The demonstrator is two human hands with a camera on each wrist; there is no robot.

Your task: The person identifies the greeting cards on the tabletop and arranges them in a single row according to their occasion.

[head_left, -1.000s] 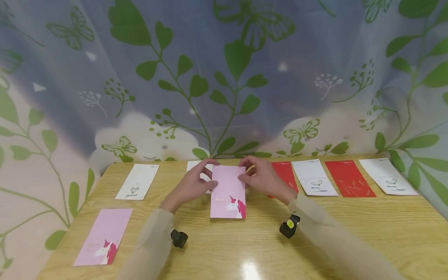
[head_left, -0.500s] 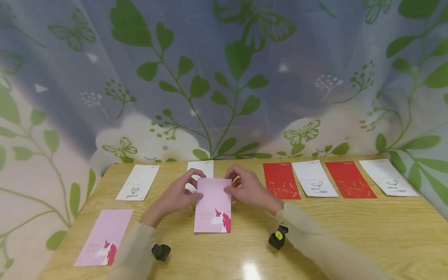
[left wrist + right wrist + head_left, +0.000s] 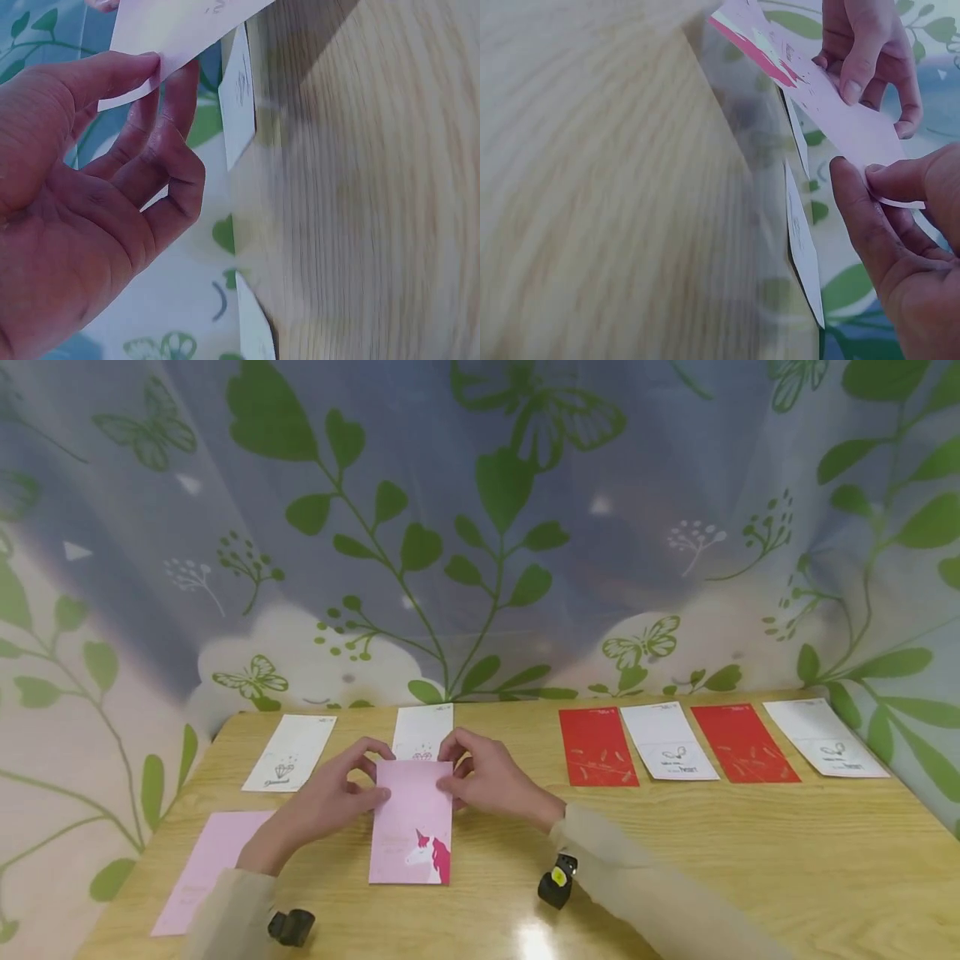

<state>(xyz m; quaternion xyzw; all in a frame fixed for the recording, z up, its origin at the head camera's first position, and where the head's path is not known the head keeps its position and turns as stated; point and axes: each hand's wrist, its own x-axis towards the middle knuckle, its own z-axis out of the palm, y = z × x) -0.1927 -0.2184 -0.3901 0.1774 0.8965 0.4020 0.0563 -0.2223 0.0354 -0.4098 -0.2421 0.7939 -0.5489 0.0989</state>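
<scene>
A pink envelope (image 3: 409,827) with a white unicorn in its lower right corner is held up between both hands. My left hand (image 3: 324,802) pinches its left edge, the thumb (image 3: 124,71) on the front and the fingers behind. At the right edge my right hand (image 3: 491,781) pinches it the same way. In the right wrist view the envelope (image 3: 847,124) hangs tilted above the table. Behind it lies a white envelope (image 3: 424,729) with a diamond drawing, its lower part hidden. A second pink envelope (image 3: 213,852) lies at the left, partly covered by my left sleeve.
Another white diamond envelope (image 3: 291,752) lies at the back left of the wooden table (image 3: 660,868). Along the back right lie a red envelope (image 3: 597,747), a white one (image 3: 667,739), a second red one (image 3: 742,743) and a second white one (image 3: 825,739). A patterned curtain (image 3: 480,527) hangs behind.
Both hands have carried the pink envelope leftward and nearer to me. The left red envelope and most of the middle white one have come into sight. My left sleeve now covers the other envelope's unicorn.
</scene>
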